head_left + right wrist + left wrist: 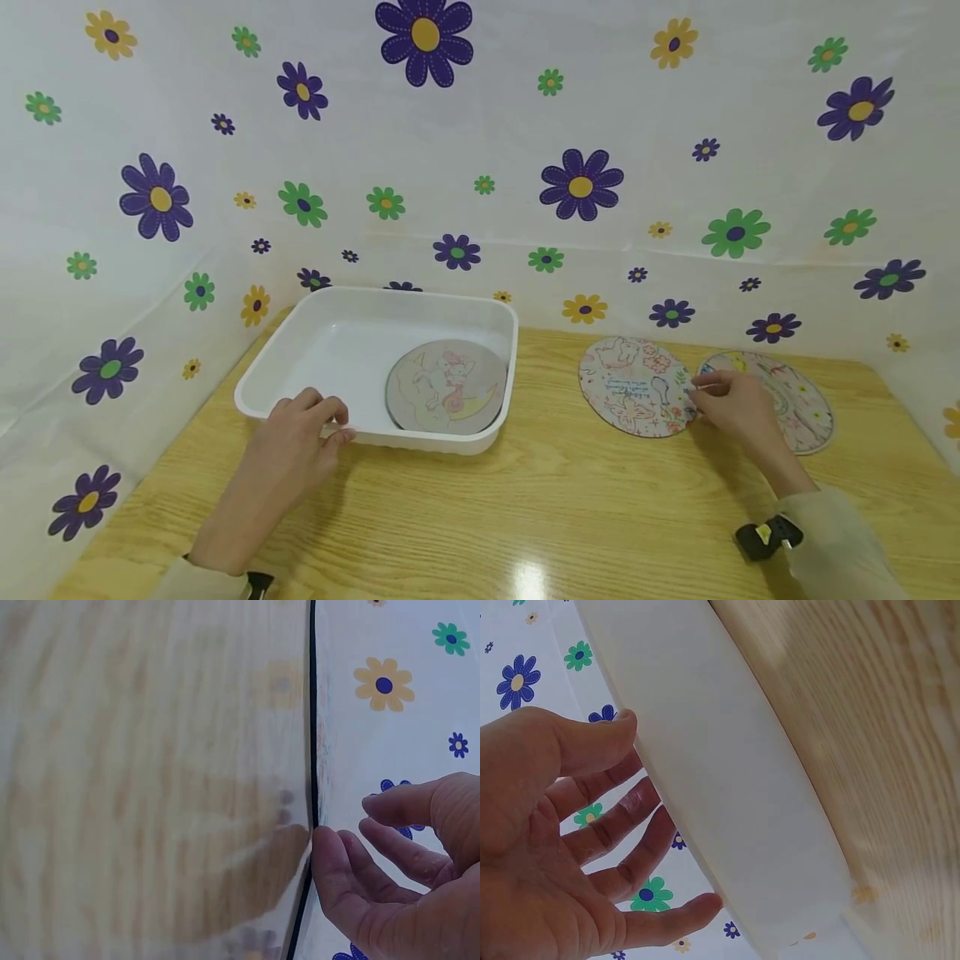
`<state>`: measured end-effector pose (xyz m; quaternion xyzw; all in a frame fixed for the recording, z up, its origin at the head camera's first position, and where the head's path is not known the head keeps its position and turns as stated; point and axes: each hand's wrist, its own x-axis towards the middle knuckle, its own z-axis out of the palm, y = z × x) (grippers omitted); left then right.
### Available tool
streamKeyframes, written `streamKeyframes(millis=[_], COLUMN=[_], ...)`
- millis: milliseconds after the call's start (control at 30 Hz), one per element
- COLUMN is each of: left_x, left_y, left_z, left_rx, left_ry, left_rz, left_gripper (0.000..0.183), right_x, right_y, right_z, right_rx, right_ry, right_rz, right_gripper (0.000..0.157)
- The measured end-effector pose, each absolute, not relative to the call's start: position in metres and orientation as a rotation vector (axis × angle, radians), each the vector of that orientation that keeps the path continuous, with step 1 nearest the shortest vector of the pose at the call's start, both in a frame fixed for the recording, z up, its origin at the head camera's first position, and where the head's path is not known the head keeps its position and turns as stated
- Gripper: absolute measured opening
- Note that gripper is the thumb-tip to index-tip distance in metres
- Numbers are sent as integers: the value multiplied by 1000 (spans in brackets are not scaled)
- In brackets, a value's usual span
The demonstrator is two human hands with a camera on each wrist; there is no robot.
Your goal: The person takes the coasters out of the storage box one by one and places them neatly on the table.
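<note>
My left hand (pixel 296 442) holds the near rim of a white plastic tray (pixel 300 333), thumb on the outer side and fingers over the edge. Inside the tray's right part lies a round grey mat (pixel 447 387) with a cartoon animal on a yellow crescent moon. On the table to the right, the fingertips of my right hand (pixel 738 412) touch the right edge of a round printed mat (pixel 630 383) with pink and red drawings. The right wrist view shows its dark edge (pixel 313 735) at a fingertip, with the thumb apart. Another round mat (pixel 798 400) lies partly hidden behind that hand.
The wood-grain table (pixel 480 508) runs beneath everything. A white cloth (pixel 480 125) with purple, green and yellow flowers rises behind the table and along its sides. Black straps (pixel 768 537) sit on both wrists over pale sleeves (pixel 832 542).
</note>
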<state>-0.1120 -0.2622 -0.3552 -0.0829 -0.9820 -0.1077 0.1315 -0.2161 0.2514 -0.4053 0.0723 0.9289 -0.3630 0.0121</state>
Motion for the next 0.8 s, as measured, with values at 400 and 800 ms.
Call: streamKeyframes(millis=[400,800], left_x=[-116,-116], left_y=[-273,-285], left_z=[-355,-355], left_rx=[-271,-206], left_ry=[-2841,-2872], left_rz=[-275,-275], left_gripper=[14,11], right_x=[-203,-193], right_y=[247,233], right_z=[-394,-392], right_rx=[-2,-185], right_ry=[2948,3007], right_rz=[-1040,-1024], right_gripper=[38,32])
